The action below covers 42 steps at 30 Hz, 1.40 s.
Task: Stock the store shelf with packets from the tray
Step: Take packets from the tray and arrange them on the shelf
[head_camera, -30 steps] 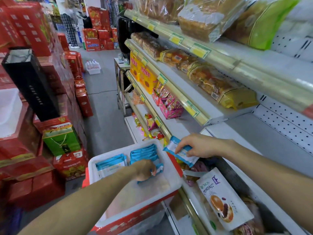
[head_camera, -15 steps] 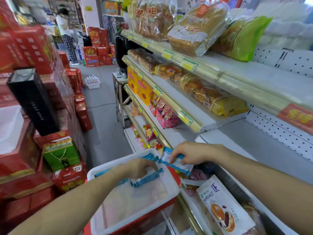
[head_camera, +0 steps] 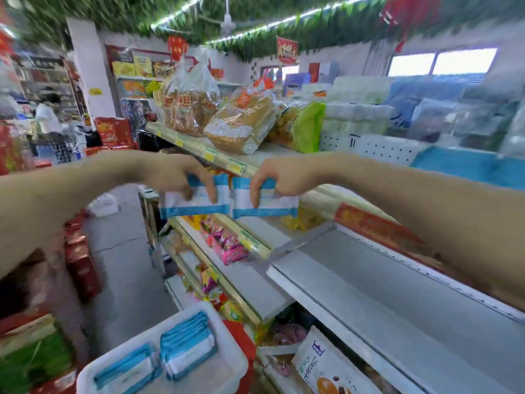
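Packets are in both hands: the left packet (head_camera: 196, 204) and the right packet (head_camera: 267, 204), each blue and white, hang side by side with their edges almost touching, in front of the yellow rail of an upper shelf. The left hand (head_camera: 181, 180) grips its packet from above, fingers curled down over the front. The right hand (head_camera: 284, 177) holds its packet the same way, fingers hooked over the face. The picture is smeared, so the print on the packets cannot be read.

Below and to the right of the held pair lies a bare grey shelf (head_camera: 369, 294). Near, at the bottom left, a white tray (head_camera: 224, 373) holds two more rows of the same tray packets (head_camera: 187, 345).

On the upper shelf, behind the hands, stand bagged bread loaves (head_camera: 241, 123) with a green bag (head_camera: 309, 129) to their right. Lower on the left sit pink sweets (head_camera: 227, 248), and a white pouch (head_camera: 324, 368) lies near the bottom. Red boxes (head_camera: 82, 268) line the left side of the aisle, and a blurred person (head_camera: 48, 120) stands far off on the left.
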Motion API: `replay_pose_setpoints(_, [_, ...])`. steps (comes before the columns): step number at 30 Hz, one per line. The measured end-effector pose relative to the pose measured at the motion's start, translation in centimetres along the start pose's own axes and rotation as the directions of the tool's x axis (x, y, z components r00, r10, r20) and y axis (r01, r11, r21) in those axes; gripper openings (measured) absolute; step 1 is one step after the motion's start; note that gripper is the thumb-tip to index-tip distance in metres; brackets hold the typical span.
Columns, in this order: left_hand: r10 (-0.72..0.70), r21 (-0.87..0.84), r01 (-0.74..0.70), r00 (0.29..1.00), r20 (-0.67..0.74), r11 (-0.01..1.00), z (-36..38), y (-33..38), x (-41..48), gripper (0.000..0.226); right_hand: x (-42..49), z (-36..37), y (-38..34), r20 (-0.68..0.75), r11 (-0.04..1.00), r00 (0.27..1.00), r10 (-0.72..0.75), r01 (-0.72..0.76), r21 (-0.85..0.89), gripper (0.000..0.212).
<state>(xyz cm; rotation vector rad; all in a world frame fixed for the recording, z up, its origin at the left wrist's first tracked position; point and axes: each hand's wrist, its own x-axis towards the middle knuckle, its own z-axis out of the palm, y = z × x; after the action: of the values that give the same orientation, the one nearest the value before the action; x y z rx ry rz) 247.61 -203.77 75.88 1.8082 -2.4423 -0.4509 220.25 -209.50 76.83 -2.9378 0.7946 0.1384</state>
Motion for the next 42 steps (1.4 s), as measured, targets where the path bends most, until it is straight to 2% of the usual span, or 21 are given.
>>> replay_pose_setpoints(5, [0.194,0.065,-0.19,0.978,-0.078,0.98,-5.7,9.6,4.3,0.054,-9.4,-6.4,4.0,-0.1,0.984,0.98,0.171,-0.175,-0.034,0.056])
replay_pose_setpoints(10, [0.408,0.088,-0.403,0.912,-0.046,0.911,-6.7,20.3,10.0,0.05,-20.9,-8.3,8.8,-0.106,0.916,0.918,0.383,-0.392,-0.088,0.057])
replay_pose_setpoints(14, [0.52,0.098,-0.517,0.854,-0.009,0.85,-5.5,28.8,14.7,0.049,-31.1,-7.9,11.1,-0.111,0.826,0.826,0.553,-0.561,-0.055,0.055])
replay_pose_setpoints(18, [0.641,0.102,-0.643,0.765,0.064,0.759,-3.3,36.9,17.7,0.051,-40.3,-5.8,12.0,-0.105,0.695,0.689,0.718,-0.717,0.052,0.059])
replay_pose_setpoints(24, [0.779,0.1,-0.794,0.608,0.155,0.6,-0.7,46.7,19.2,0.049,-49.2,-3.1,10.6,-0.077,0.559,0.553,0.829,-0.818,0.137,0.051])
replay_pose_setpoints(27, [0.808,0.111,-0.825,0.565,0.168,0.554,-0.2,49.1,19.5,0.048,-50.4,-1.5,10.4,-0.05,0.545,0.543,0.838,-0.83,0.119,0.046])
replay_pose_setpoints(30, [0.826,0.118,-0.842,0.539,0.163,0.526,-0.1,50.1,20.2,0.049,-49.9,-0.1,10.6,-0.04,0.545,0.547,0.836,-0.821,0.172,0.042])
replay_pose_setpoints(37, [0.86,0.114,-0.86,0.506,0.067,0.497,-1.2,49.3,22.3,0.046,-47.6,1.4,12.2,-0.101,0.602,0.594,0.798,-0.78,0.17,0.04])
replay_pose_setpoints(42, [0.859,0.042,-0.859,0.512,0.031,0.51,-0.9,48.3,22.4,0.043,-47.6,1.9,13.2,-0.141,0.628,0.613,0.777,-0.771,0.107,0.033])
